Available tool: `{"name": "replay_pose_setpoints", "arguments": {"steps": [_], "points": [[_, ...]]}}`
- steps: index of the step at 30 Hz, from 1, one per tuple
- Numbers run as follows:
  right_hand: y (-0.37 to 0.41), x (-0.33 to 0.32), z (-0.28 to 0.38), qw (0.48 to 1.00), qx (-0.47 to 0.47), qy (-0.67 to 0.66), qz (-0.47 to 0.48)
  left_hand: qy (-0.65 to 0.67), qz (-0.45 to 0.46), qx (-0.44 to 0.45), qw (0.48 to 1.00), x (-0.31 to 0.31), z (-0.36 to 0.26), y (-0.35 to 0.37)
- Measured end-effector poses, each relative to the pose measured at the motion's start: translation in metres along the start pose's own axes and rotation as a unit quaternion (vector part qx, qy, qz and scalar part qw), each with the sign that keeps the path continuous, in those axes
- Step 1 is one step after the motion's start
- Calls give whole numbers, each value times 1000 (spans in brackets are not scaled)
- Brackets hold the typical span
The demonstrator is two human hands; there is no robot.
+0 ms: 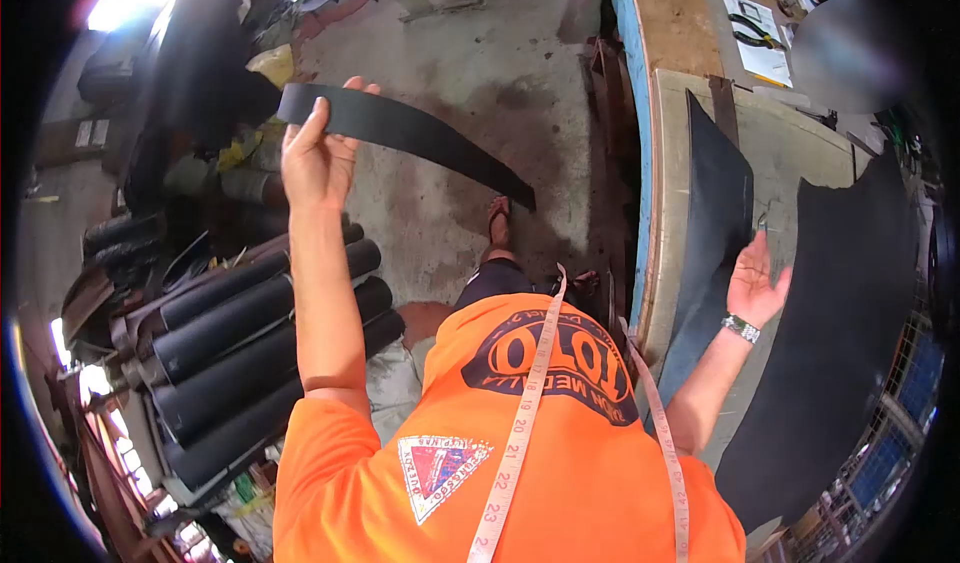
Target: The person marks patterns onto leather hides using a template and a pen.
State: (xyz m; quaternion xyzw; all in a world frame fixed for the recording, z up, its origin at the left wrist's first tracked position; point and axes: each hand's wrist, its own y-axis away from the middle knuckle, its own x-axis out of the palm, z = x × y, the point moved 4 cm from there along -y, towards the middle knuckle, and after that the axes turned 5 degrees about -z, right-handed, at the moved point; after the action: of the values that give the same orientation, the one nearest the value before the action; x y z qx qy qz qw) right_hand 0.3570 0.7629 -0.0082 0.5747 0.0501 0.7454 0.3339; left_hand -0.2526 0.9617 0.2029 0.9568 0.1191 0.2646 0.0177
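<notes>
My left hand (322,158) is raised at the left and pinches one end of a long black leather-like strip (420,135). The strip curves out to the right and hangs down to a point above the floor. Over the table at the right is my right hand (757,285), with a watch on its wrist. At its fingertips shows a small metal-tipped tool (763,219), mostly hidden by the fingers. That hand is between a narrow black sheet piece (712,188) and a large black sheet (840,313) on the table.
Rolls of black material (225,363) are stacked at my left. Black-handled pliers (755,33) lie on white paper (748,58) on the wooden tabletop (680,23). A measuring tape (520,418) hangs round my neck. The concrete floor (450,43) stretches ahead.
</notes>
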Motion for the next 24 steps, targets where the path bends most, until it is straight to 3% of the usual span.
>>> {"name": "replay_pose_setpoints", "arguments": {"steps": [3, 5, 6, 7, 9, 10, 11, 12, 13, 15, 16, 17, 18, 19, 21, 24], "points": [[31, 135, -107, 944, -77, 315, 58, 63, 41, -49, 996, -2, -22, -31], [29, 214, -214, 873, -70, 397, 276, 67, 144, -73, 985, 8, -36, -47], [23, 254, -271, 759, -123, 500, 399, 22, 134, -67, 988, 12, -48, -60], [34, 278, -323, 749, -51, 439, 493, 93, 218, -97, 967, 13, -61, -79], [56, 323, -415, 686, 67, 442, 574, 122, 302, -63, 943, 10, -104, -122], [51, 331, -444, 658, 124, 466, 578, 52, 155, 6, 986, 3, -134, -145], [44, 335, -477, 627, 180, 486, 581, -19, 2, 77, 997, -9, -164, -163], [40, 338, -507, 594, 235, 502, 582, -49, -6, 111, 993, -31, -195, -188], [31, 346, -520, 567, 161, 539, 602, -54, 5, 94, 994, -61, -227, -214], [5, 347, -533, 548, 169, 558, 600, -119, -32, 139, 982, -141, -290, -269], [-6, 354, -531, 527, 162, 586, 594, -27, 112, 45, 992, -204, -326, -300], [-14, 360, -530, 578, 202, 543, 574, -40, 92, 53, 994, -226, -343, -308], [-28, 364, -532, 542, 205, 574, 579, -53, 73, 60, 994, -248, -360, -317], [-42, 375, -533, 479, 139, 625, 601, -168, -111, 170, 965, -247, -368, -305], [-53, 396, -530, 511, 209, 604, 575, -150, -138, 204, 957, -292, -393, -327], [-85, 426, -532, 496, 210, 625, 566, -132, -190, 198, 952, -301, -396, -341]]}}
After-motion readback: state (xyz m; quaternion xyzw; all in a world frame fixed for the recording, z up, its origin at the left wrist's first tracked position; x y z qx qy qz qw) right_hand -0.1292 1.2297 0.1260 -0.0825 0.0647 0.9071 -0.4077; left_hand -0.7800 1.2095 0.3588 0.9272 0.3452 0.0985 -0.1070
